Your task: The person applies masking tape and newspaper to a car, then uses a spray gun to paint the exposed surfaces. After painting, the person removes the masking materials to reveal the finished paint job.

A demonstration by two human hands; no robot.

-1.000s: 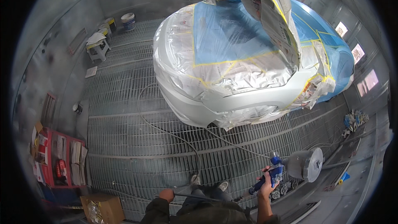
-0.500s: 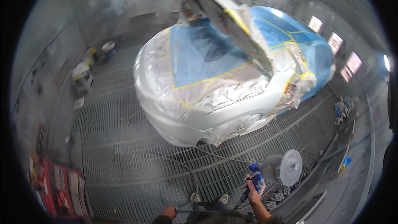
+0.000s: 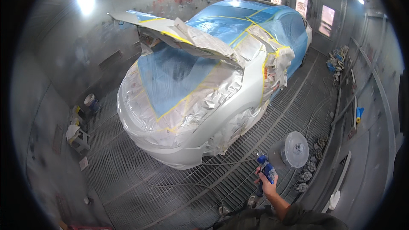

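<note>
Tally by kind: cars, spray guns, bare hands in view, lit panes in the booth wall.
Car: 1
Spray gun: 1
Bare hand (right hand, gripping the gun): 1
Lit panes: 3
Total: 6

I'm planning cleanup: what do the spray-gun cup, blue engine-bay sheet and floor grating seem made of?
Spray-gun cup: likely plastic, glossy; its wall looks translucent. Blue sheet: probably plastic film, shiny; dark shapes show through. Floor grating: likely metal, dull; narrow grey bars.
</note>
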